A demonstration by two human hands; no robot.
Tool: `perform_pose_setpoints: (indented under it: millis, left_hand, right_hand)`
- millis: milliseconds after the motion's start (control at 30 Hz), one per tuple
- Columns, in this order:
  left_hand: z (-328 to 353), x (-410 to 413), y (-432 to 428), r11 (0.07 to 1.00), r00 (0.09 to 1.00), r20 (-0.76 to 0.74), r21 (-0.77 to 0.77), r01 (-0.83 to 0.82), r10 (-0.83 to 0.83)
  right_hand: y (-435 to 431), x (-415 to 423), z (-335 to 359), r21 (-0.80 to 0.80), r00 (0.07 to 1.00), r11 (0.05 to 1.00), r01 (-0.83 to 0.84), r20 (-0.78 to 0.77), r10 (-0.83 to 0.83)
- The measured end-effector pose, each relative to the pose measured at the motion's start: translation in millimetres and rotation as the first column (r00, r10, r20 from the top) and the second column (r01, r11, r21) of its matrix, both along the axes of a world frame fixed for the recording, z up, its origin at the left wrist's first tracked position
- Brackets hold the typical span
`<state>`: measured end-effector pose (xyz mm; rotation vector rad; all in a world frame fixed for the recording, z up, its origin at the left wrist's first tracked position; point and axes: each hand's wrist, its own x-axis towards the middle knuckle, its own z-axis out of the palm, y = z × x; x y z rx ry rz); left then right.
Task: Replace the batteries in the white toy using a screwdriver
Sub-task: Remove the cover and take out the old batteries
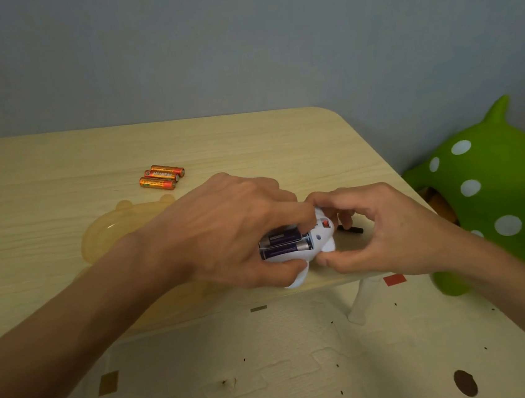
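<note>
Both hands are gripping the white toy (pixel 320 236) near the table's (pixel 44 196) front right edge.

The left hand (pixel 225 232) is wrapping around the toy, fingertips pressing on dark batteries (pixel 284 245) in the open compartment; the right hand (pixel 377 229) is pinching its other end. Three orange batteries (pixel 161 177) are lying well apart in open room. A black tool (pixel 352 230) is sitting mostly hidden behind the right hand.
</note>
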<state>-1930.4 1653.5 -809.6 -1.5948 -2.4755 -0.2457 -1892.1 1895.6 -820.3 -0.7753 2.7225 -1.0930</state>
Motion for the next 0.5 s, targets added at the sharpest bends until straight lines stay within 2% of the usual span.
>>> perform_pose_setpoints:
  millis: [300, 500]
  left_hand:
    - [2.1, 1.0, 0.1, 0.999, 0.999, 0.039, 0.049, 0.004, -0.006]
    - [3.4, -3.4, -8.9, 0.996, 0.987, 0.163, 0.084, -0.02, 0.007]
  right_hand:
    - [-2.3, -2.0, -1.3, -0.016, 1.0, 1.0, 0.01, -0.01, -0.01]
    - [0.2, -1.4, -3.8, -0.006, 1.0, 1.0, -0.002, -0.004, 0.002]
